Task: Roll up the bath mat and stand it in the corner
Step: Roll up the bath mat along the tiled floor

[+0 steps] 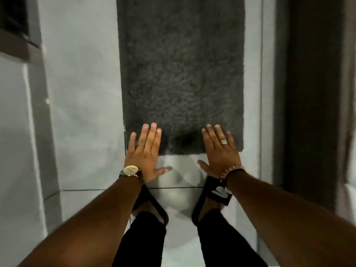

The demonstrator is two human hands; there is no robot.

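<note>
A dark grey shaggy bath mat (181, 74) lies flat and unrolled on the pale tiled floor, running away from me. My left hand (143, 153) is spread, palm down, over the mat's near left corner, a gold watch on its wrist. Over the near right corner my right hand (220, 149) is spread the same way, with a ring and a bracelet. The fingers of both hands are apart and hold nothing. Whether the palms touch the mat I cannot tell.
My feet in black slides (211, 203) stand just behind the mat's near edge. A dark door or frame (312, 93) rises on the right. A pale wall or ledge (17, 132) runs along the left, with a dark opening (13, 14) at the top left.
</note>
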